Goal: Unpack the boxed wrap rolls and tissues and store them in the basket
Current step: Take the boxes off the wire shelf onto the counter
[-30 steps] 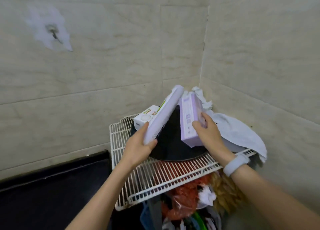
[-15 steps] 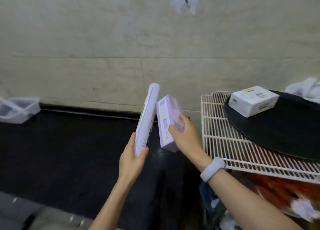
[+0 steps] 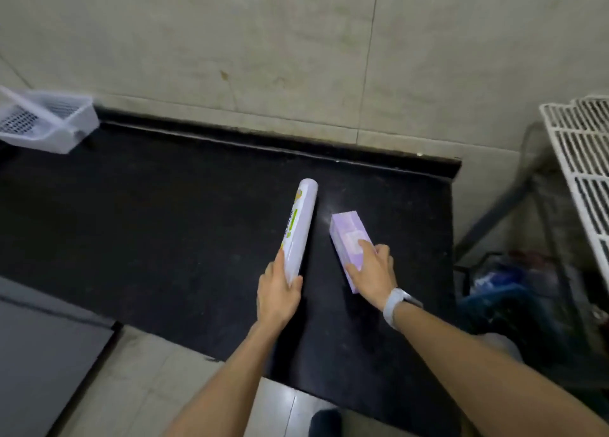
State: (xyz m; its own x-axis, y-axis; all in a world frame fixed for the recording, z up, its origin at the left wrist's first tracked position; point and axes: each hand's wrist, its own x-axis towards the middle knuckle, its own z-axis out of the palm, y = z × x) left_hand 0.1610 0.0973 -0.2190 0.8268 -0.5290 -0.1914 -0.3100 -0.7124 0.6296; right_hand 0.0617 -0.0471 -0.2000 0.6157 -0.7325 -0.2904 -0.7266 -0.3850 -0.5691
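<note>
A long pale-lilac wrap roll (image 3: 299,224) with green and yellow print lies lengthwise over the black countertop (image 3: 164,222), and my left hand (image 3: 278,293) grips its near end. To its right a purple box (image 3: 349,243) rests low on the counter, with my right hand (image 3: 374,273) closed over its near half. A white perforated basket (image 3: 49,123) sits at the counter's far left against the wall, well away from both hands.
A white wire rack (image 3: 583,172) stands to the right past the counter's end, with bags (image 3: 504,291) on the floor beneath it. A tiled wall backs the counter. A dark cabinet front (image 3: 39,347) sits lower left.
Both hands carried the roll and the purple box leftward off the wire rack and lowered them over the black countertop. The view swung left, bringing the basket into sight.
</note>
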